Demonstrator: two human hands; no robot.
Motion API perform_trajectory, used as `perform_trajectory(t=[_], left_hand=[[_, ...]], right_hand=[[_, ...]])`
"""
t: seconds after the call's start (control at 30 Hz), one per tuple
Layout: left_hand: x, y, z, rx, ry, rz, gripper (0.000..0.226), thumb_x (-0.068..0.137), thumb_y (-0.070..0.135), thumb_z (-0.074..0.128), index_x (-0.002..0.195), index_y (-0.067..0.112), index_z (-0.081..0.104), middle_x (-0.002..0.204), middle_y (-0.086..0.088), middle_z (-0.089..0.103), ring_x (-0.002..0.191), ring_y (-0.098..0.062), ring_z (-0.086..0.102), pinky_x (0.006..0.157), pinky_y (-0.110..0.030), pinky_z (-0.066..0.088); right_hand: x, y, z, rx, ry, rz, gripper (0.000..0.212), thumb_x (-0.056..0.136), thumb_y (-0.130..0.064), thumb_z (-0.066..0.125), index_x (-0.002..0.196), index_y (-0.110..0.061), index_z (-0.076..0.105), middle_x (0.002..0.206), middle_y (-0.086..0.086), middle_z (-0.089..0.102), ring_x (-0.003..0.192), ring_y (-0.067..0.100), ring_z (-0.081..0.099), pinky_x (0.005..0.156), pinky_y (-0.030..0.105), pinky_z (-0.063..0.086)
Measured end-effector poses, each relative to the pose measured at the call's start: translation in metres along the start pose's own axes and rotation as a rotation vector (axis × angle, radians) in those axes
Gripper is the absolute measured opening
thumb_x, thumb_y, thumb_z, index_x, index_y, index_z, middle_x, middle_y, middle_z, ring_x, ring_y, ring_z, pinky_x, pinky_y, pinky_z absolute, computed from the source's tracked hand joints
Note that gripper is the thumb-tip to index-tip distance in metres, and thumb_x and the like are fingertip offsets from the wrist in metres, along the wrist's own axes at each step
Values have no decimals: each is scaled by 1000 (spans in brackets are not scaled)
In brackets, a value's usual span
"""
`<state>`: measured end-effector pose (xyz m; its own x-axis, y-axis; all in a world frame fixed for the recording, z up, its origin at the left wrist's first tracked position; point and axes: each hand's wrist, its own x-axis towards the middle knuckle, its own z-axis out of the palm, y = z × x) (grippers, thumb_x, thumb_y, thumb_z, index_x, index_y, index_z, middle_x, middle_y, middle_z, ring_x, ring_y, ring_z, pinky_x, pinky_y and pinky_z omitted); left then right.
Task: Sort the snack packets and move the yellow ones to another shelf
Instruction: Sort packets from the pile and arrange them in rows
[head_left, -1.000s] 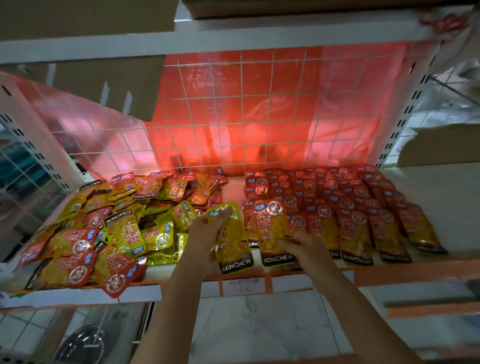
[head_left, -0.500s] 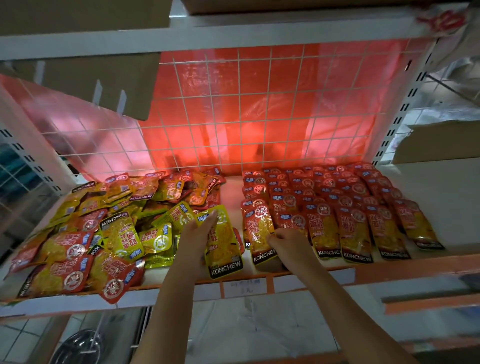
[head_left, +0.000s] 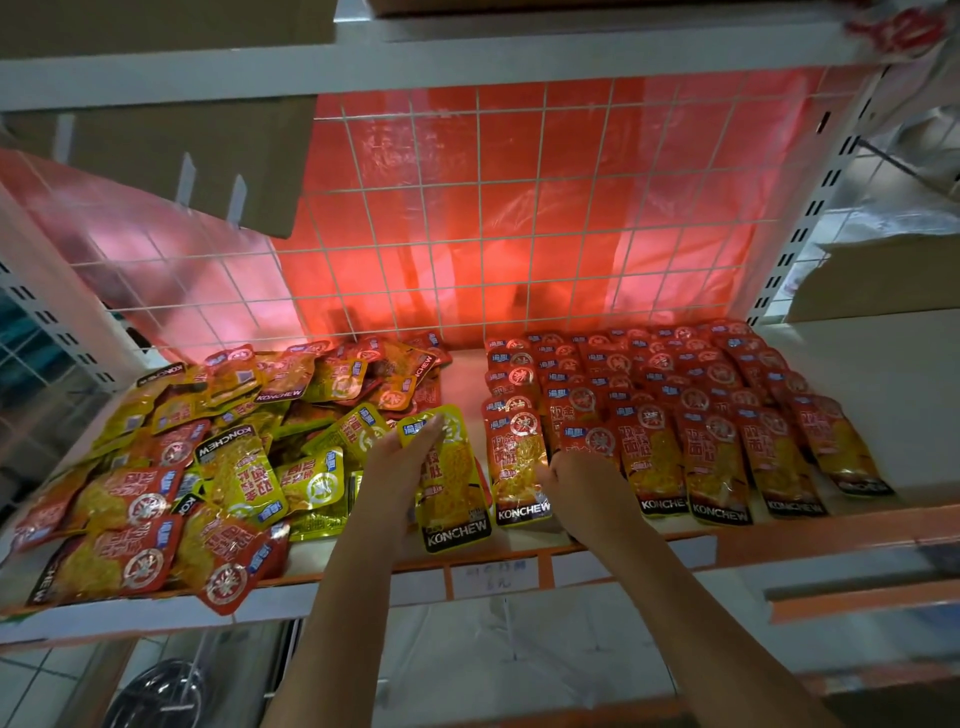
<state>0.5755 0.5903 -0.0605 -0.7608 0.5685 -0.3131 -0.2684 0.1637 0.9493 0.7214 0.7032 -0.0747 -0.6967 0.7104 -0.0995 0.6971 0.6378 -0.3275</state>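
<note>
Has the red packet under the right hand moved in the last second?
Yes. The red packet moved left along the shelf edge, toward the price label and the yellow packet.

White metal shelving (head_left: 597, 49) with a wire grid (head_left: 519, 218) at 12 o'clock, red plastic sheet (head_left: 649, 171) glowing behind it; cardboard (head_left: 171, 150) at 10 o'clock.
</note>
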Motion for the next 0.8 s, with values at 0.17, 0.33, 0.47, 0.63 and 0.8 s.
perform_trajectory(t=[0.17,0.33,0.47,0.63,0.8], left_hand=[[1,2,1,61,4,11,24,88,33,64,74,14,64,69,-4,67,59,-15,65,59,-26,52],[1,5,3,102,-3,39,23,87,31,66,70,14,63,54,5,64,47,-5,62,46,-17,50],[2,5,7,142,7,37,24,84,32,69,70,13,63,65,-4,66,69,-24,65,68,-34,53],[5,13,16,238,-56,76,25,87,35,65,78,12,68,72,-1,67,68,-16,62,64,-27,53],[23,23,36,306,-235,119,24,86,35,66,79,13,68,80,-7,69,72,-22,65,75,-38,54]], right_hand=[[-3,-1,1,-110,49,-9,30,101,-24,37,82,-11,57,66,-1,44,69,18,50,62,26,38],[-5,-5,-4,-132,69,6,24,99,-25,43,98,-10,61,94,5,66,85,21,65,66,26,44],[-7,-3,-11,-100,119,-67,31,101,-33,34,100,-14,58,87,0,62,77,17,60,61,24,40],[-1,8,-28,-25,239,-195,25,99,-34,37,100,-19,56,89,-6,57,78,10,54,60,22,39],[-2,42,-39,-133,211,-202,36,98,-33,40,131,-19,48,131,-3,50,118,13,46,96,23,37]])
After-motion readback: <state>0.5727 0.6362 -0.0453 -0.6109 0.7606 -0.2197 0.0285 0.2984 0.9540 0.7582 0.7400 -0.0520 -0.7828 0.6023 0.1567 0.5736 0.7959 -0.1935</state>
